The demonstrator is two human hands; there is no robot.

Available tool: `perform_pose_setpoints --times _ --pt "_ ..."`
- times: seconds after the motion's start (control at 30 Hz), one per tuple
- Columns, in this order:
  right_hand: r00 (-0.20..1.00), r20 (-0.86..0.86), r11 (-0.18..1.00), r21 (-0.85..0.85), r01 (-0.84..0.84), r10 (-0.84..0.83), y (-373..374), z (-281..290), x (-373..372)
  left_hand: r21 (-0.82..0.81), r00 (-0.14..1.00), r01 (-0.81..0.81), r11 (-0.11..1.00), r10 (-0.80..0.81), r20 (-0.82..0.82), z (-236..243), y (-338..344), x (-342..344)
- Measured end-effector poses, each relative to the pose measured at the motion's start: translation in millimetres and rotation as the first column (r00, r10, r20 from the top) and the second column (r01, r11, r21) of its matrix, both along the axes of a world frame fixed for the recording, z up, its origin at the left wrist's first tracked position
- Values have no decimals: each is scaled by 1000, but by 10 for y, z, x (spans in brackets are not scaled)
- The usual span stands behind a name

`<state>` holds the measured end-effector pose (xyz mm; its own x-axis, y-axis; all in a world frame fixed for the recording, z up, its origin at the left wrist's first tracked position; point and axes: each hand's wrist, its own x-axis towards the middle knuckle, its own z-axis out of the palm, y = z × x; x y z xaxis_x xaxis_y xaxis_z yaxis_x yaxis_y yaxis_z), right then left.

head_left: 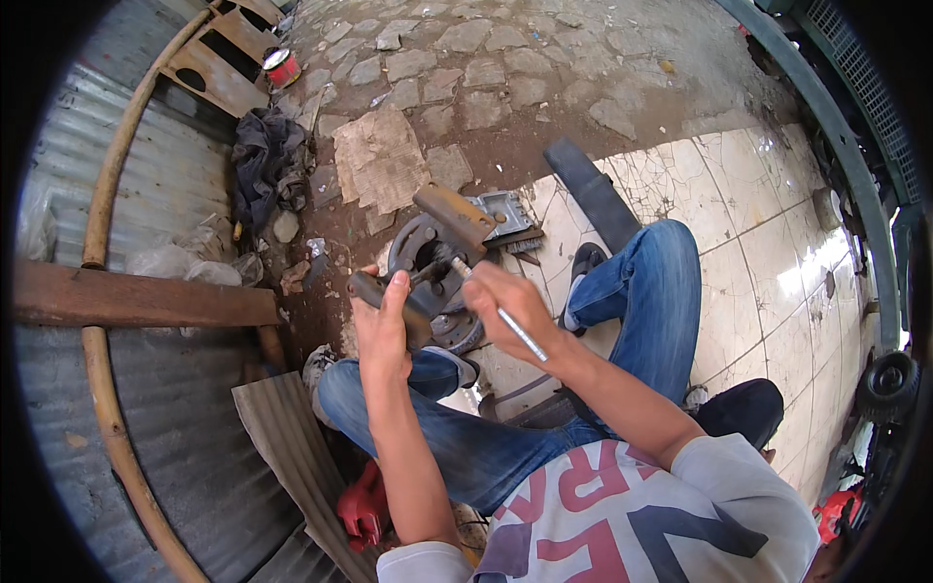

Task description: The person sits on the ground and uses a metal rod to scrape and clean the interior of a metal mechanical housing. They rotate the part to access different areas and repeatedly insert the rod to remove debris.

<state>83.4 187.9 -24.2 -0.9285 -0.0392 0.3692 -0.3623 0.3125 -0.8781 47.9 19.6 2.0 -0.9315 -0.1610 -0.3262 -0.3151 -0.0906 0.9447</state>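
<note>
My left hand (382, 325) grips a dark, curved metal piece (365, 288), its thumb stretched along the top. Closed around a silver metal rod (522, 333), my right hand (510, 303) is slightly blurred. The rod's upper end reaches toward a round, dark metal part (408, 243) on the ground between my feet. A rusty, curved metal plate (455, 216) lies at the far side of that part. Another round metal piece (459, 332) sits lower down, partly hidden by my hands. Exactly where the rod's tip touches, I cannot tell.
Right of the rusty plate lie a grey metal casting (505, 212) and a brush (523, 241). Beyond them is a long black bar-shaped object (590, 192). Flattened cardboard (379, 158) and dark cloth (264, 165) lie farther off. A wooden beam (146, 294) juts in from the left.
</note>
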Motion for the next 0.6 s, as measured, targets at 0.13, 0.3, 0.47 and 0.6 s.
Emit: perform_pose_setpoints --times 0.13,0.3,0.47,0.6 --pt "995 -100 994 107 31 -20 -94 -91 168 -13 998 60 998 -59 3 110 86 -23" --pt "999 -44 999 6 33 -32 -134 -195 137 -16 999 45 999 -46 -19 43 95 -107" --pt "999 -10 999 -12 51 -51 -130 -207 65 -75 999 49 996 -50 -7 119 258 -135" --pt "997 -66 998 62 -21 25 14 -185 83 -80 997 42 996 -47 -63 31 215 -175"
